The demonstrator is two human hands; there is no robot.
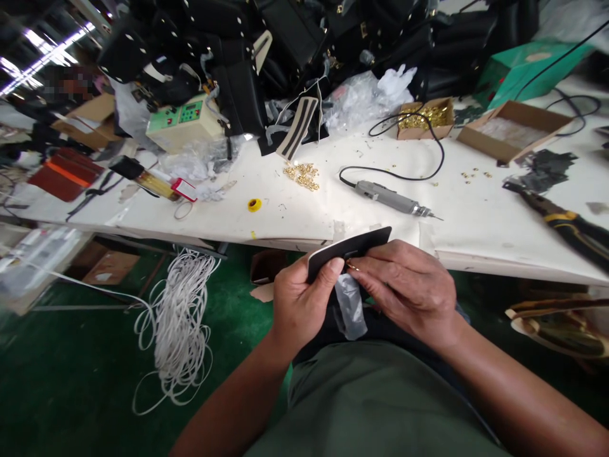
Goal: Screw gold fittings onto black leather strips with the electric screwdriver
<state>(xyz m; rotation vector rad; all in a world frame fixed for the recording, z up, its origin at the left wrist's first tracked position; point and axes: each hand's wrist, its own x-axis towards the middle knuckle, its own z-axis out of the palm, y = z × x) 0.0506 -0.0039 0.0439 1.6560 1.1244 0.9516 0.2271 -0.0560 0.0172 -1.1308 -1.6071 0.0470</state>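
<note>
One black panel is between the two hands, just short of the near edge of the tabletop. The left hand grips its left end, thumb lying across the face. The right hand pinches one small gold piece between thumb and fingers, close against the panel. One strip of clear plastic hangs just below the fingertips. Both forearms angle inward from the lower corners, so the hands nearly meet, fingers bent, over the lap.

Ahead of the hands lie one grey electric screwdriver, one yellow ring to the left, and one heap of gold fittings, too crowded to count. Farther ahead and to the right stand two open cardboard boxes, the smaller box full of gold pieces, the larger box holding clear plastic. One pair of pliers lies well right.
</note>
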